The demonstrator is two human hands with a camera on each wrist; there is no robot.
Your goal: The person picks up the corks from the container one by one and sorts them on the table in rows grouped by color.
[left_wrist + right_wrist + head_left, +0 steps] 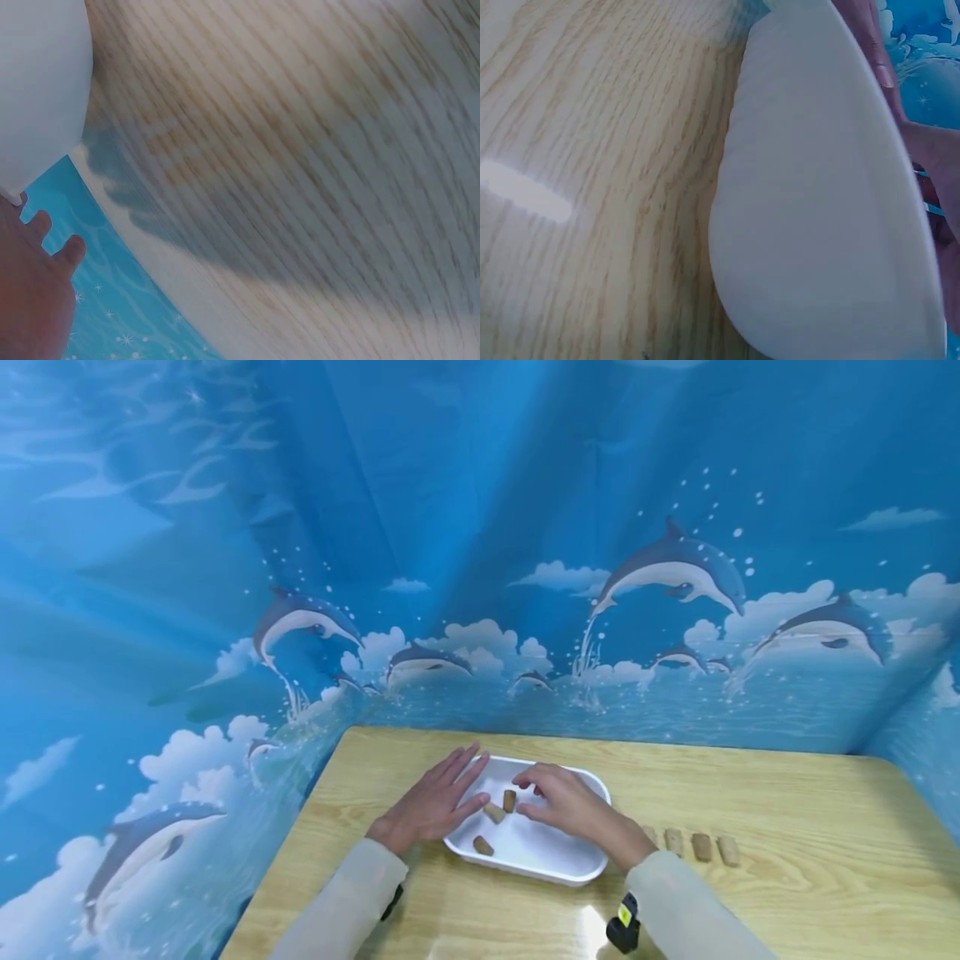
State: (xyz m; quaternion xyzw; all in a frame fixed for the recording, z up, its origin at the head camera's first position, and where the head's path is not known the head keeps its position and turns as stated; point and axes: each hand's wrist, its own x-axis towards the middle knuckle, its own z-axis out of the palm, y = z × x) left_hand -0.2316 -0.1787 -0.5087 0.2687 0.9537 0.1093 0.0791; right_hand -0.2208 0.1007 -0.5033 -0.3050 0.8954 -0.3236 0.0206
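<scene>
A white tray sits on the wooden table, and its outer wall fills much of the right wrist view. Inside it lie a brown cork-like piece, a paler one and another brown one near the front left. My left hand is at the tray's left rim with fingers straight, its thumb close to the pale piece. Over the tray's right half, my right hand has loosely bent fingers, thumb and forefinger apart beside the upper brown piece. Nothing shows between them.
Several similar pieces stand in a row on the table to the right, among them a dark one and a pale one, partly behind the right forearm. A blue dolphin-printed backdrop rises behind the table.
</scene>
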